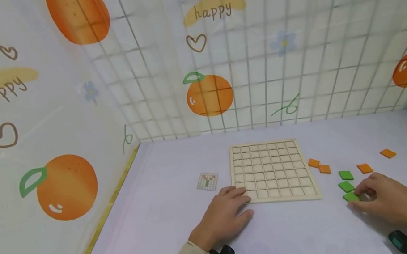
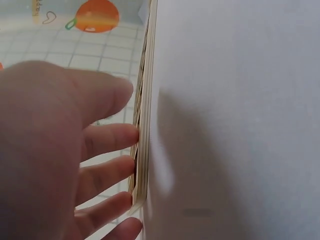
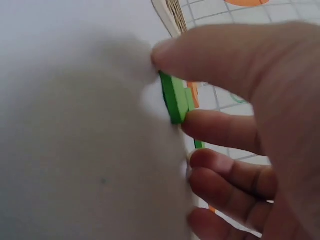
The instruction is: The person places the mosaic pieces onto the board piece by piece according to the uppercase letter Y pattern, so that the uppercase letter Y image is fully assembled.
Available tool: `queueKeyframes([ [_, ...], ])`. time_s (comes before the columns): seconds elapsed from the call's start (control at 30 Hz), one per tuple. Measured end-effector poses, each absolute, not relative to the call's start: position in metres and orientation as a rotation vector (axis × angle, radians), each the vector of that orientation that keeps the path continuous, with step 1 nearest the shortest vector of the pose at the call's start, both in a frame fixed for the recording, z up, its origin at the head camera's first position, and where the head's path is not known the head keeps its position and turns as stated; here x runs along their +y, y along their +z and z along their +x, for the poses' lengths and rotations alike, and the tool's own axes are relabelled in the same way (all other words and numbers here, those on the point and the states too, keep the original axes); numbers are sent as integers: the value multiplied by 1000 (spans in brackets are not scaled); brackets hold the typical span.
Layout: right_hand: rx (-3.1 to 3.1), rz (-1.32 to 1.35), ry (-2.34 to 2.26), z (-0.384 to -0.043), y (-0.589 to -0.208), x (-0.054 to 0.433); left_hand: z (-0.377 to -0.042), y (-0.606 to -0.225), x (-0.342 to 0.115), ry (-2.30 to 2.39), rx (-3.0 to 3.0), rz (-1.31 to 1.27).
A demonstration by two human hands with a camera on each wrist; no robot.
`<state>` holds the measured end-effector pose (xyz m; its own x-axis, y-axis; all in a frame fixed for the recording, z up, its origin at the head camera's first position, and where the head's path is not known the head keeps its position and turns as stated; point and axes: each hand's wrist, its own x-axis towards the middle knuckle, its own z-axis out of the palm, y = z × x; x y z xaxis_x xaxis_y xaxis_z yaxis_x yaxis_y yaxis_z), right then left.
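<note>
My left hand (image 1: 223, 215) lies at the near left corner of a pale wooden grid board (image 1: 278, 202), its fingertips on the board's edge and its fingers fairly straight. In the left wrist view, those fingers reach over the board's rim (image 2: 145, 120). On the right, my right hand (image 1: 388, 199) pinches the nearest green square tile (image 1: 350, 197) between thumb and index finger. The right wrist view shows this green tile (image 3: 173, 100) with the thumb at one end and the index finger at the other. Two more green tiles lie just beyond, one being a green tile (image 1: 345, 175).
Several orange tiles lie about: one orange tile (image 1: 324, 168) by the board's right edge, another orange tile (image 1: 388, 153) farther right. A small pattern card (image 1: 207, 181) sits left of the board. Behind the white table (image 1: 169, 164) hangs a printed curtain (image 1: 250, 68).
</note>
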<state>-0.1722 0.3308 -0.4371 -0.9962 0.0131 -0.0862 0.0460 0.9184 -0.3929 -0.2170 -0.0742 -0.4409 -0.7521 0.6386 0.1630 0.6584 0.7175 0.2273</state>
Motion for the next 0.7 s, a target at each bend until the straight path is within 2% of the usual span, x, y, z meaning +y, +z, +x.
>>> queueKeyframes([
  [0.33, 3015, 76, -642, -171, -441, 332, -217, -446, -73, -425, -2807, -1063],
  [0.7, 2964, 98, -872, -169, -438, 327, -219, -445, -75, -397, -2790, -1036],
])
